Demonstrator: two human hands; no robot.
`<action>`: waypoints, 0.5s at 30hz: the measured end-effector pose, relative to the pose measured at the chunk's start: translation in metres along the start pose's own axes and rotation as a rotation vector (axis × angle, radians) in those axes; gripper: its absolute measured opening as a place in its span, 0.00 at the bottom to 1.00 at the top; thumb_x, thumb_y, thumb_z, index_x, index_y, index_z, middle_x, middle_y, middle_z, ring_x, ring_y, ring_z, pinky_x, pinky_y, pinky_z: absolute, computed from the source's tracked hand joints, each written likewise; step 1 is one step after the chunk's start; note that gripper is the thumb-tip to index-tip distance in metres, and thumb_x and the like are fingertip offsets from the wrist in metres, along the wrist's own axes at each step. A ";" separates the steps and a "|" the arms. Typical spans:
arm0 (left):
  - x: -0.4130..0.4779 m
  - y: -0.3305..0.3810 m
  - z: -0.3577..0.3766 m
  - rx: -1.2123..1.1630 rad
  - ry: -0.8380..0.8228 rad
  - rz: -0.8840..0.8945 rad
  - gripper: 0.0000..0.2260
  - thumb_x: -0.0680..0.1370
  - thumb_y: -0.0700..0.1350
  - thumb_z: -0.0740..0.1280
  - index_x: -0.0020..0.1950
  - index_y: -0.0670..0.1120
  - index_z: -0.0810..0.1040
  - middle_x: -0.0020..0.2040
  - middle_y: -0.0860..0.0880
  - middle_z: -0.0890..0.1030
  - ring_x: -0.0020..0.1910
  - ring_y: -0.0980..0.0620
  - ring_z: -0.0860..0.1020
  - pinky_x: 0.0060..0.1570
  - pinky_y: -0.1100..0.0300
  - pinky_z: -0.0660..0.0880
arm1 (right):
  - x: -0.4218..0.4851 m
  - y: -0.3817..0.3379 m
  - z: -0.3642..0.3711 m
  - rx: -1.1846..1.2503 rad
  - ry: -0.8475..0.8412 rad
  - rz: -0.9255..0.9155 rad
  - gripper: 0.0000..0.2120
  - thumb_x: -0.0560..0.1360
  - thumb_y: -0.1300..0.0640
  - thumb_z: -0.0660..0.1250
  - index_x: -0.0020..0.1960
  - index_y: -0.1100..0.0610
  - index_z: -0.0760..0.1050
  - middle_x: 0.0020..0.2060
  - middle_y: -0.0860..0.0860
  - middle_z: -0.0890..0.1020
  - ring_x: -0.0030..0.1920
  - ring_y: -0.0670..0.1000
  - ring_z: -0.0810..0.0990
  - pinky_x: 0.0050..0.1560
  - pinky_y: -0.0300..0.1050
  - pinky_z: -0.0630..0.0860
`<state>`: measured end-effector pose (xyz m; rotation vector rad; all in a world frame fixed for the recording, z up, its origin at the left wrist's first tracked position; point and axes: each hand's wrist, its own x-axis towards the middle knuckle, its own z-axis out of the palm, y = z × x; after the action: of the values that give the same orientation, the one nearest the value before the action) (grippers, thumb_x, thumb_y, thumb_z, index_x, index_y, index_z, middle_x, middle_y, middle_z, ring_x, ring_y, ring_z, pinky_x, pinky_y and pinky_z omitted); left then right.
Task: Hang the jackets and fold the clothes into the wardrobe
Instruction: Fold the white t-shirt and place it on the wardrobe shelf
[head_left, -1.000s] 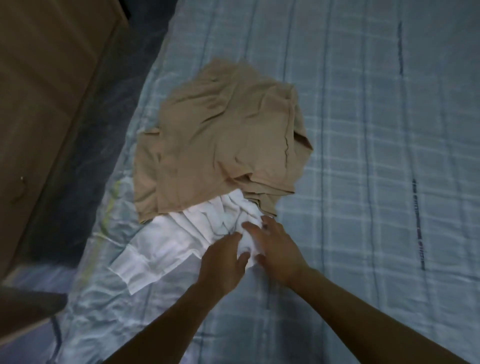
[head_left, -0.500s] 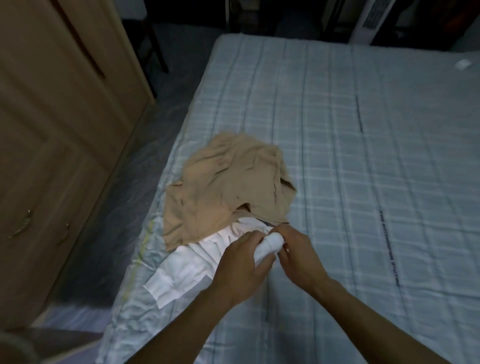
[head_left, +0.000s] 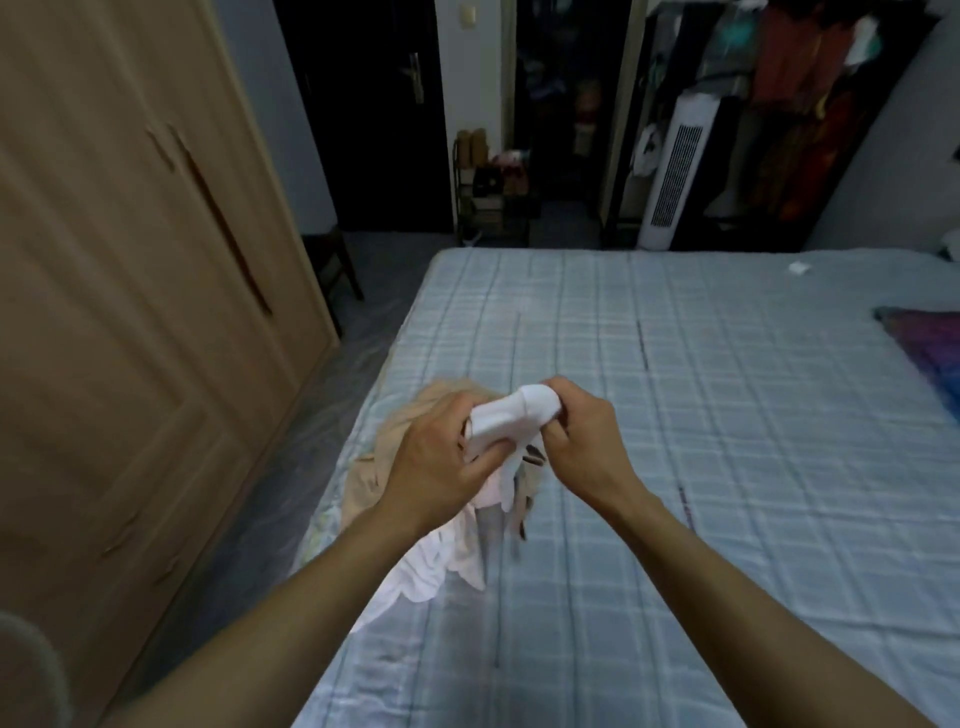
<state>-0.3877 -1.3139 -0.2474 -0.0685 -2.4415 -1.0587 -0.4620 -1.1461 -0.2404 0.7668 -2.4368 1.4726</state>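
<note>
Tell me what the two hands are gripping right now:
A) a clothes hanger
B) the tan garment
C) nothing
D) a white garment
D: the left hand and right hand both grip the bunched white garment, held up over the bed, while the tan garment lies on the bed beneath them.
</note>
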 end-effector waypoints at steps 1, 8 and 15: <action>-0.002 0.008 -0.004 0.007 0.007 0.001 0.17 0.71 0.54 0.74 0.56 0.48 0.78 0.49 0.53 0.81 0.47 0.53 0.79 0.45 0.52 0.76 | -0.001 -0.009 -0.009 0.020 0.023 -0.005 0.10 0.71 0.69 0.61 0.43 0.57 0.76 0.34 0.49 0.80 0.36 0.47 0.78 0.36 0.44 0.75; -0.024 0.042 -0.018 0.163 -0.086 -0.027 0.22 0.70 0.52 0.76 0.61 0.52 0.74 0.51 0.55 0.76 0.46 0.57 0.75 0.43 0.64 0.71 | -0.011 -0.066 -0.054 0.158 0.079 -0.050 0.08 0.73 0.71 0.62 0.43 0.61 0.76 0.35 0.55 0.81 0.38 0.55 0.81 0.38 0.58 0.78; -0.022 0.061 -0.025 0.176 -0.052 -0.152 0.21 0.72 0.56 0.74 0.61 0.52 0.75 0.51 0.56 0.77 0.46 0.54 0.77 0.45 0.56 0.77 | -0.010 -0.137 -0.081 0.150 0.093 -0.179 0.09 0.73 0.71 0.64 0.45 0.60 0.78 0.37 0.53 0.82 0.38 0.51 0.81 0.37 0.48 0.78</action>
<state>-0.3445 -1.2853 -0.2007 0.1502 -2.6107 -0.9086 -0.3899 -1.1232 -0.0996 0.8984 -2.1484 1.5958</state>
